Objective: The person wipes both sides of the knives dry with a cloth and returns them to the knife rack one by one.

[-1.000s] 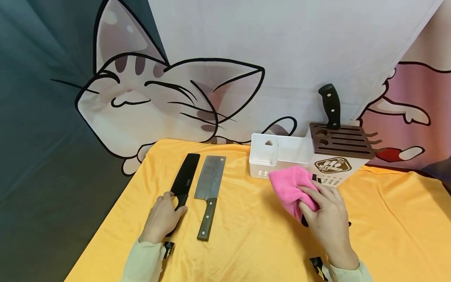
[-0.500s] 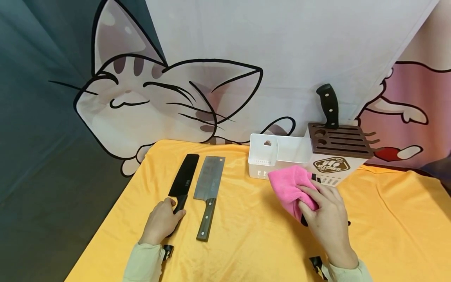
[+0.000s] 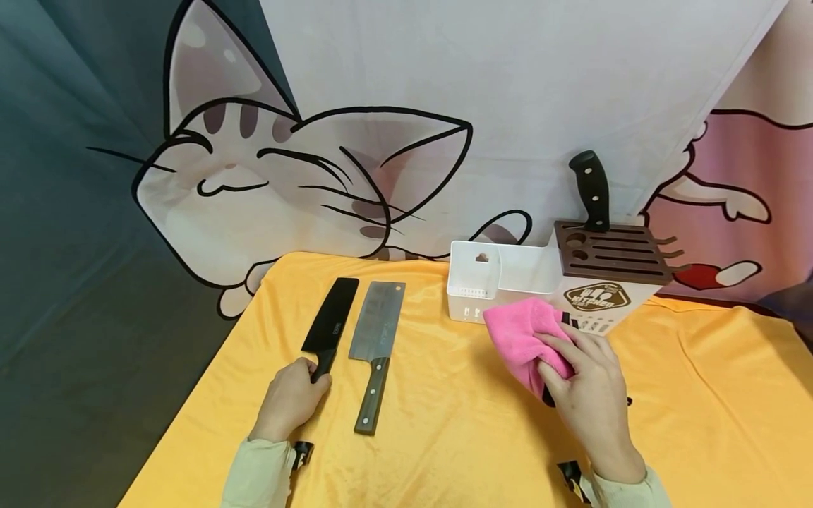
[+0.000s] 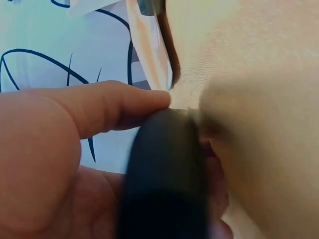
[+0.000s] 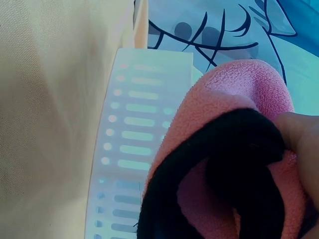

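Note:
On the left of the head view, my left hand (image 3: pixel 288 398) grips the handle of a black kitchen knife (image 3: pixel 332 315), whose wide blade points away from me. In the left wrist view the black handle (image 4: pixel 164 184) stands between thumb and fingers. A steel cleaver (image 3: pixel 377 321) with a riveted dark handle lies just right of it on the cloth. My right hand (image 3: pixel 591 395) holds a bunched pink towel (image 3: pixel 524 335) with black edging between thumb and fingers. The right wrist view has this towel (image 5: pixel 239 84) folded, its dark border looping in front.
Behind the right hand stands a white knife holder (image 3: pixel 483 310) with a brown slotted top (image 3: pixel 610 257). One black-handled knife (image 3: pixel 593 190) sits upright in it, and hooks stick out at its right. A yellow cloth (image 3: pixel 444 423) covers the table, before a cartoon-cat curtain (image 3: pixel 254 176).
My left hand has slid slightly back toward me and closed more around the knife's handle, whose end is now hidden. The right hand and towel stay about where they were.

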`<state>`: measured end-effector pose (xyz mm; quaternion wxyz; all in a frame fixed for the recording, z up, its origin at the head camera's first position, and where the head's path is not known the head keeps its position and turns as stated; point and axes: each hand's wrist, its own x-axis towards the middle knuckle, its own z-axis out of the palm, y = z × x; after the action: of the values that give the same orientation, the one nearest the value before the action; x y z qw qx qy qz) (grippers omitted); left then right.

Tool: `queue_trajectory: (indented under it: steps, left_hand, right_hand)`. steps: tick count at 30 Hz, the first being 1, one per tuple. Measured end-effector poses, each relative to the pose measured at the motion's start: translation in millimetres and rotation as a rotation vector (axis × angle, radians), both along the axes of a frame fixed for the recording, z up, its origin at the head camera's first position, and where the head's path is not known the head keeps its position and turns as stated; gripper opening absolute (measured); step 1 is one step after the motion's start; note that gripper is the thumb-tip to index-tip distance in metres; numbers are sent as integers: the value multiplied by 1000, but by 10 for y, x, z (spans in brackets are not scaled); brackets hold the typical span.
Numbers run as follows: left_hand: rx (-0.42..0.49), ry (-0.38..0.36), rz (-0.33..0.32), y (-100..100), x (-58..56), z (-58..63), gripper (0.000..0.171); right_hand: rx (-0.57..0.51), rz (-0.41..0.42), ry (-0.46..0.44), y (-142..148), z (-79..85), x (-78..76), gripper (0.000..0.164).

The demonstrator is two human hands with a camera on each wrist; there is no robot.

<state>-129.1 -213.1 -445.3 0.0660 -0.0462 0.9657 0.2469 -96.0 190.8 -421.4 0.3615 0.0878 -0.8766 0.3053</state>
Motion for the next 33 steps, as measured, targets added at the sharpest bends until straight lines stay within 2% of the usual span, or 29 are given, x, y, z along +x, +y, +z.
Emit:
queue_trajectory:
  steps: [8, 18, 26, 33]
  left_hand:
    - [73, 40, 45, 11, 0, 29, 38]
    - [96, 50, 82, 33, 6, 54, 37]
    - [117, 62, 110, 58, 30, 165, 32]
    - [126, 124, 101, 181, 83, 311, 33]
  right_hand:
    - [2, -4, 0, 4, -2, 1, 25]
    - [-7, -5, 7, 11, 17, 7, 24]
    - [-9, 0, 16, 25, 23, -5, 25]
    - [-17, 3, 22, 4, 28, 5, 26]
